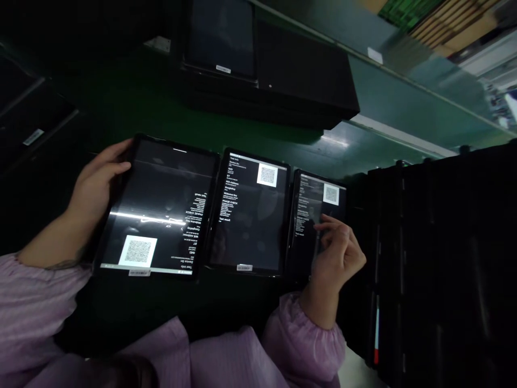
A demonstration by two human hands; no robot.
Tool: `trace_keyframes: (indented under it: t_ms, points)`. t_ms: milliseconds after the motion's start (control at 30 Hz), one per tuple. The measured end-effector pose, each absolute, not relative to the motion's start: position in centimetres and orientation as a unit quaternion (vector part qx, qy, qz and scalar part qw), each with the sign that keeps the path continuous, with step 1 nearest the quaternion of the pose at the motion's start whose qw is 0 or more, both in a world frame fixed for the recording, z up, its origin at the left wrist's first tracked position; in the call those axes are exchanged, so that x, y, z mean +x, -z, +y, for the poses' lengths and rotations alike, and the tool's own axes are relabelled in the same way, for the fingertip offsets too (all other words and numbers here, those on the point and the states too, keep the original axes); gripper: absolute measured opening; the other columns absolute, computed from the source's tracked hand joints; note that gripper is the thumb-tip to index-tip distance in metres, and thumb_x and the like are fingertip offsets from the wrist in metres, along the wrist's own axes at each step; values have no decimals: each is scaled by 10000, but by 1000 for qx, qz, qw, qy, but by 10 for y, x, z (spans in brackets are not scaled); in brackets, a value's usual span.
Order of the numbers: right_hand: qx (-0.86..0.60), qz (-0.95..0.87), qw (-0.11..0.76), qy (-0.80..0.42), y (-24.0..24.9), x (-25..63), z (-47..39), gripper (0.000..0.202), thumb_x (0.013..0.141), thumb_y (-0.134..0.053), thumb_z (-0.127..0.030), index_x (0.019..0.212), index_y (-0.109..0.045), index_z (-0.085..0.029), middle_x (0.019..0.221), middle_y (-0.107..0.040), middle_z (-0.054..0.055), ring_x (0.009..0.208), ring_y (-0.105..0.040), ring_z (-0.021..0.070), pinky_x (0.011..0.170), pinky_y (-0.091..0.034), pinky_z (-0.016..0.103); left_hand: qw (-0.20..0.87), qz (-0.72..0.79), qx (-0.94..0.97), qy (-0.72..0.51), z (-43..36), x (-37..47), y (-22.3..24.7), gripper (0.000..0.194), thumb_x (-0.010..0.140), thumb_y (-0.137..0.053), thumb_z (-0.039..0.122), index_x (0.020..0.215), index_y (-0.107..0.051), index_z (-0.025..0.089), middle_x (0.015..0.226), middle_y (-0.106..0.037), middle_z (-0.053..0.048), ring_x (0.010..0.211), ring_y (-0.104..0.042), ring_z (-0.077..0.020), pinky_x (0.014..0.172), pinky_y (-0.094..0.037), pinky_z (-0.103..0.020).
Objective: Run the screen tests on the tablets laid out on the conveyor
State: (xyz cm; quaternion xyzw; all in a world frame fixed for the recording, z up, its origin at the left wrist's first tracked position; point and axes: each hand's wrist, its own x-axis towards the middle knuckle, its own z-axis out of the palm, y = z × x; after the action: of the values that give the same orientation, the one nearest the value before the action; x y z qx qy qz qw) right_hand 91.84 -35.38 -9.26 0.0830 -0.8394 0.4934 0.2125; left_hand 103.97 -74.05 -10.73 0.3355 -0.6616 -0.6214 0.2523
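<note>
Three tablets with lit test-info screens and QR codes lie side by side. My left hand (95, 183) is closed on the left edge of the left tablet (161, 199), thumb at the front rim and fingers partly hidden behind it. That tablet's text is upside down. The middle tablet (252, 226) has upright text, and neither hand touches it. Over the right tablet (302, 248), my right hand (339, 250) points with its index finger at the screen. Its other fingers are curled, and it holds nothing. Whether the fingertip touches the glass, I cannot tell.
Behind the row, another dark tablet (222, 40) rests on a black box (307, 75). Black ridged trays (440, 258) rise at the right. More dark devices (32, 113) lie at the far left. A shelf edge (375, 67) crosses the upper right.
</note>
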Motion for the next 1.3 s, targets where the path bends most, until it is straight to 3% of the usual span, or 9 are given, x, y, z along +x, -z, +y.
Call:
trace_keyframes:
  t_ms: [333, 467, 633, 900, 1300]
  points:
    - [102, -842, 204, -489, 96, 918, -357, 534, 1027, -469, -339, 518, -575, -216, 676, -679, 38, 899, -746, 236, 818, -530, 374, 261, -679, 325, 604, -740, 1041, 109, 594, 674, -734, 217, 1262, -754, 138, 1349, -710, -59, 1358, -580, -371, 1270, -314, -601]
    - [107, -837, 208, -494, 97, 919, -356, 527, 1025, -467, -351, 540, -621, -210, 692, -692, 44, 898, -747, 237, 829, -532, 383, 237, -684, 316, 614, -743, 1042, 111, 600, 681, -701, 271, 1275, -731, 192, 1333, -721, -8, 1380, -562, -365, 1245, -350, -609]
    - [102, -840, 202, -493, 94, 923, -356, 515, 1017, -466, -341, 542, -621, -213, 688, -684, 43, 897, -742, 234, 835, -536, 392, 214, -689, 312, 618, -743, 1044, 109, 555, 693, -703, 356, 1239, -717, 259, 1324, -724, 54, 1426, -520, -330, 1276, -292, -551]
    - [108, -839, 205, -492, 95, 926, -357, 518, 1015, -472, -360, 551, -646, -209, 689, -692, 43, 860, -747, 236, 826, -536, 398, 200, -669, 319, 641, -738, 1043, 104, 595, 650, -700, 386, 1232, -697, 263, 1316, -723, 64, 1388, -568, -296, 1257, -372, -493]
    - [116, -839, 191, -496, 96, 928, -358, 495, 1005, -471, -321, 562, -655, -199, 711, -701, 51, 851, -746, 231, 802, -525, 379, 195, -674, 331, 630, -735, 1042, 104, 612, 620, -672, 414, 1214, -687, 271, 1310, -725, 42, 1408, -549, -320, 1275, -348, -520]
